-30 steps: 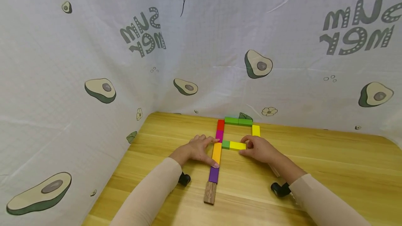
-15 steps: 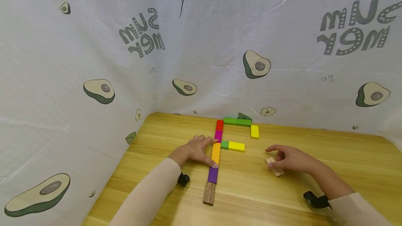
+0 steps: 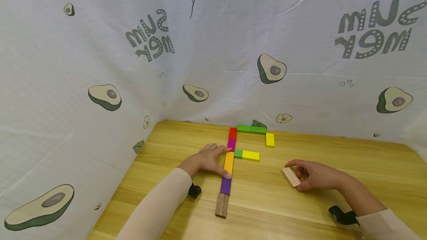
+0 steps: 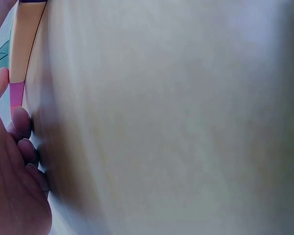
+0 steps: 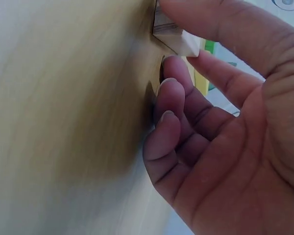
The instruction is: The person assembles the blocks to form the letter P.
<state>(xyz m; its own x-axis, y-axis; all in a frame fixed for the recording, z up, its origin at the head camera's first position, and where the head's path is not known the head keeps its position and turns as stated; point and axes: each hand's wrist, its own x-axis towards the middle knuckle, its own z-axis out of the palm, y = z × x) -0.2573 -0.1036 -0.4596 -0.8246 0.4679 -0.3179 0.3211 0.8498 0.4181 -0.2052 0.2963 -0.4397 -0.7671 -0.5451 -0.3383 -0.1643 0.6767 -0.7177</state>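
Observation:
In the head view my left hand [image 3: 209,159] rests at the left side of a column of blocks. Its thumb touches where the orange block [image 3: 228,163] meets the purple block [image 3: 225,186]; the forefinger touches near the magenta block [image 3: 231,145]. My right hand [image 3: 318,175] pinches a light wooden block [image 3: 291,177] between thumb and forefinger, at its ends. The other right fingers [image 5: 169,100] curl beside it in the right wrist view. A red block [image 3: 232,133] tops the column and a dark brown wooden block [image 3: 221,205] ends it.
Two green blocks [image 3: 251,129] run right from the red one, with a yellow block [image 3: 270,140] below their right end. A short green block [image 3: 238,154] and another yellow block [image 3: 251,155] branch off mid-column. A printed cloth [image 3: 233,47] hangs behind the wooden table [image 3: 367,166].
My right hand has left the yellow block beside the column, moved right and nearer, and taken the wooden block, which now shows a lighter striped face. The left hand has stayed in place.

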